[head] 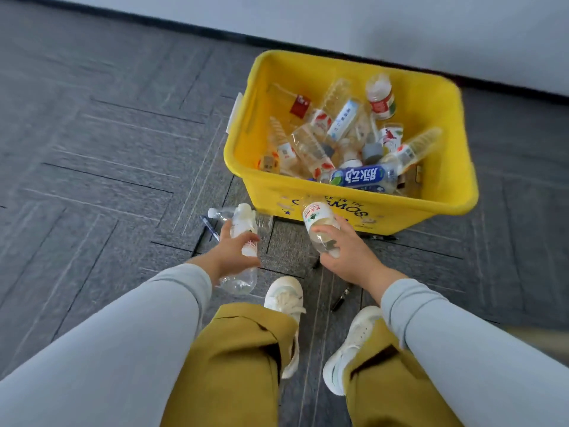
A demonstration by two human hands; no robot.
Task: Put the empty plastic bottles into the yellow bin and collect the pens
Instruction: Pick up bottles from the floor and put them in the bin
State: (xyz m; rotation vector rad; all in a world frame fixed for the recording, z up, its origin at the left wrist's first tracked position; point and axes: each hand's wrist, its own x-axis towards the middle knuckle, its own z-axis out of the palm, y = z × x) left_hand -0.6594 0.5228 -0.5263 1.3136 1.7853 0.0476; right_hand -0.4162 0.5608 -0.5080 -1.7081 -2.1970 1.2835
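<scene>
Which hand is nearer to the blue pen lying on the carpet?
Left. The left hand, holding a bottle, is just right of the blue pen; the right hand, holding a second bottle, is well off to the pen's right, in front of the yellow bin.

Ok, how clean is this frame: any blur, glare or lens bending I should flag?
Head view: motion blur softens the left grip and left bottle, the right grip and right bottle; head view: the yellow bin smears at its right rim; head view: wide-angle lens slightly bows the skirting line; head view: light is soft, no harsh glare.
</scene>
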